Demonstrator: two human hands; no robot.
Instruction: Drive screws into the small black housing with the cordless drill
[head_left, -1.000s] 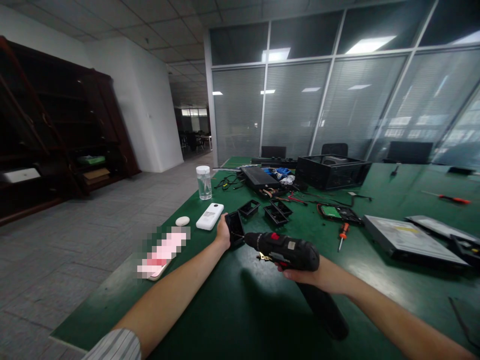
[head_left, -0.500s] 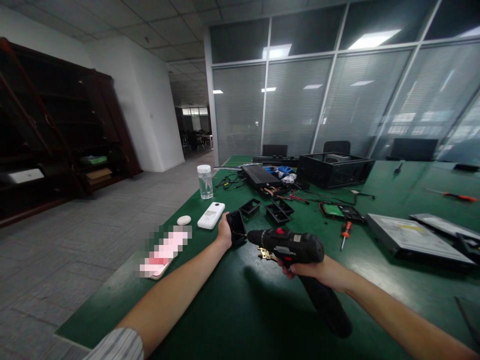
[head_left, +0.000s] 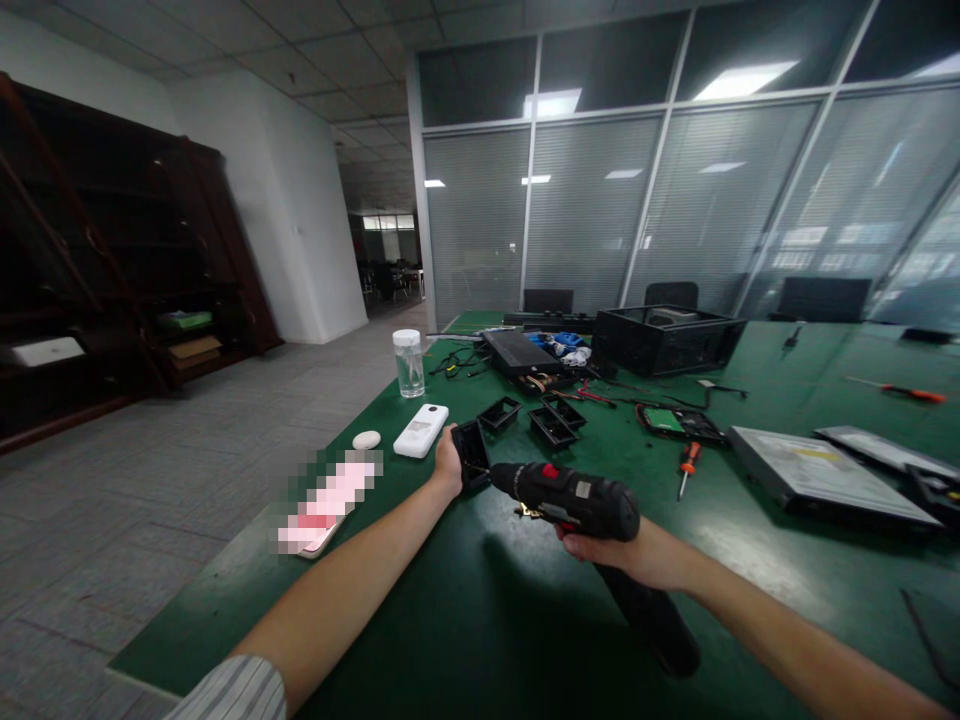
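Note:
My left hand [head_left: 448, 465] grips the left side of a small black frame [head_left: 471, 455], held tilted above the green table [head_left: 420, 640]. My right hand [head_left: 622, 548] is wrapped round the handle of a black cordless drill [head_left: 577, 498]. The drill points left, its tip at the lower right part of the frame; whether it touches cannot be made out. Brass-coloured pieces [head_left: 528, 510] lie partly hidden behind the drill. Several similar black frames [head_left: 553, 428] rest just beyond my hands.
On the left are a white device [head_left: 421, 431], a white oval object [head_left: 367, 440], a blurred pink phone [head_left: 330, 510] and a clear jar [head_left: 409, 365]. On the right lie an orange screwdriver [head_left: 689, 459] and a flat metal unit [head_left: 825, 475]. A black case [head_left: 667, 340] stands behind.
The drill and my right hand have shifted slightly left, and the drill body has turned a little. It covers more of the brass-coloured pieces. My left hand keeps its hold on the frame.

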